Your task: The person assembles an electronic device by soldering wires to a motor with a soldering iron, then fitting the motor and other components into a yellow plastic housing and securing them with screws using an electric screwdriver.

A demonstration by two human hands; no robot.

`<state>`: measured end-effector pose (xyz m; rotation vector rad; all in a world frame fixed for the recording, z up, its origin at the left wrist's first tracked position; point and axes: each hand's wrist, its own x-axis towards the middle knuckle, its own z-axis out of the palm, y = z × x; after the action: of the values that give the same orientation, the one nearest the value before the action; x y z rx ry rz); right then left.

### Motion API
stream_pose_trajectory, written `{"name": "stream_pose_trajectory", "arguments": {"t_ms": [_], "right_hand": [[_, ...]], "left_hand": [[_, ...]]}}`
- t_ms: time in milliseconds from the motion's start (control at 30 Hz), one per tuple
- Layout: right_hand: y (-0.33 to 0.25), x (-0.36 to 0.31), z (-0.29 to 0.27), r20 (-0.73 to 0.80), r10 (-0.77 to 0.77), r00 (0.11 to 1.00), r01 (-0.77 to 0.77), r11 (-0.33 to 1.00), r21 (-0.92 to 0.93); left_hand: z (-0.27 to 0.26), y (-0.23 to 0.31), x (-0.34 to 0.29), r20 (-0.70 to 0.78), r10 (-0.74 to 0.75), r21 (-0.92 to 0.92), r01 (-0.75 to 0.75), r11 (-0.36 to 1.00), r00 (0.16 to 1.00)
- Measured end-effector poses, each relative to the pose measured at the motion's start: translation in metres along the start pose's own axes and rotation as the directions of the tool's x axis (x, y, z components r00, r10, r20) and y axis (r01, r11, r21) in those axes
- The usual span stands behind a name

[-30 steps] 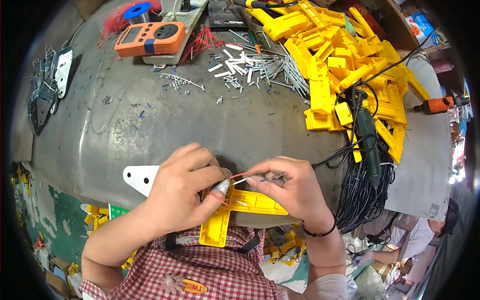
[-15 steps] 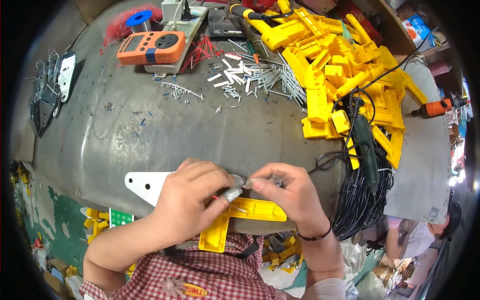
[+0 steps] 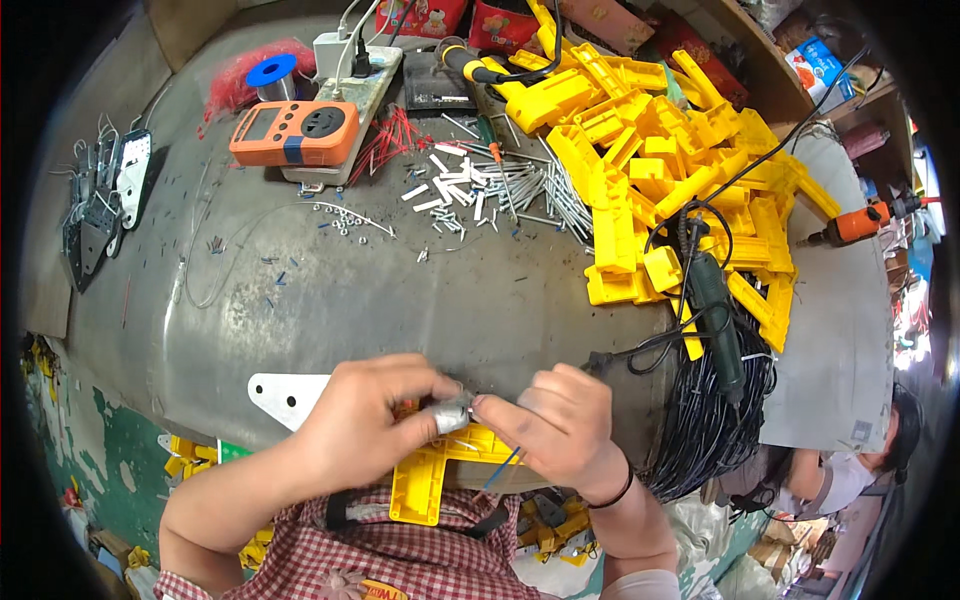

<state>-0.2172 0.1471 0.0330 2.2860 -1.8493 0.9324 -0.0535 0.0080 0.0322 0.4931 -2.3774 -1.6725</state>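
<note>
A yellow plastic housing (image 3: 418, 490) with an open, ribbed inside lies at the near edge of the table, partly under my hands. My left hand (image 3: 375, 415), its thumb and a finger wrapped in silvery-white tape, is closed over its upper end; what is pinched at the fingertips is hidden. A white plate (image 3: 285, 398) with two dark holes sticks out to the left of that hand. My right hand (image 3: 560, 425) is curled, its index finger reaching to the left fingertips. A thin blue wire (image 3: 502, 470) slants down from beneath it.
Beyond my hands lie screws (image 3: 560, 195), white sleeves (image 3: 450, 185) and red wires (image 3: 380, 145). An orange meter (image 3: 295, 133) and a solder spool (image 3: 272, 75) stand far left. Yellow housings (image 3: 650, 170) heap at the right, near a green screwdriver (image 3: 715, 320) and black cables (image 3: 700, 430).
My right hand has turned and curled, and a blue wire now shows beneath it. Both hands and the housing sit slightly lower in view as the view shifted.
</note>
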Motion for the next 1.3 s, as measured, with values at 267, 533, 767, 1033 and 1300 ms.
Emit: {"name": "stream_pose_trajectory", "arguments": {"t_ms": [267, 533, 767, 1033, 1300], "right_hand": [[-0.004, 0.007, 0.017, 0.168, 0.565, 0.808, -0.562, 0.652, 0.509], [-0.004, 0.017, 0.014, 0.173, 0.595, 0.785, -0.593, 0.639, 0.490], [-0.006, 0.019, 0.015, 0.188, 0.556, 0.810, -0.574, 0.683, 0.453], [-0.015, 0.041, 0.016, 0.305, 0.582, 0.754, -0.635, 0.527, 0.564], [-0.014, 0.036, 0.027, 0.408, 0.584, 0.701, -0.640, 0.264, 0.722]], "left_hand": [[-0.012, -0.002, 0.003, -0.048, 0.294, 0.732, -0.167, 0.660, 0.954], [-0.016, -0.008, -0.005, -0.244, -0.076, -0.064, 0.062, 0.996, 0.967], [-0.016, -0.016, -0.004, -0.244, -0.076, -0.090, 0.055, 0.994, 0.967], [-0.012, -0.010, -0.005, -0.281, 0.317, 0.425, -0.179, 0.888, 0.906], [0.001, -0.013, -0.010, -0.361, 0.427, 0.290, -0.335, 0.896, 0.829]]}}
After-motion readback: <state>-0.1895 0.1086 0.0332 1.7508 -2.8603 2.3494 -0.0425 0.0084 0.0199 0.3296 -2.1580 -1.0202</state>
